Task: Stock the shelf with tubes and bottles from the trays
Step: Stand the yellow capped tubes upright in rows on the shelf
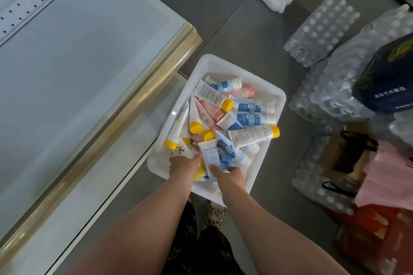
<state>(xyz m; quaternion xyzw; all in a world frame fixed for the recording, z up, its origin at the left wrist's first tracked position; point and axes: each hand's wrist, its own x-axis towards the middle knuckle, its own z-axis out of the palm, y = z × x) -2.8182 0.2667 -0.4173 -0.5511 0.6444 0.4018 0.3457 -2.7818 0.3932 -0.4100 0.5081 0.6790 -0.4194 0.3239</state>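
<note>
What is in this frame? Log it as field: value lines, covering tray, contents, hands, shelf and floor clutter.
tray: white plastic tray on the floor beside the shelf
contents: loose pile of tubes, some with yellow caps, some blue-and-white, some pink
left hand: left hand in the tray among tubes
right hand: right hand grips a blue-and-white tube
shelf: bare shelf, gold front edge
floor clutter: wrapped bottle packs

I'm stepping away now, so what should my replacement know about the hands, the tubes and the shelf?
Left hand and right hand are both down in the white tray on the floor, together gripping a white-and-blue tube.
The other tubes lie piled loose in the tray.
The shelf beside it shows nothing stocked.
Left: carry the tubes up to the shelf.
</note>
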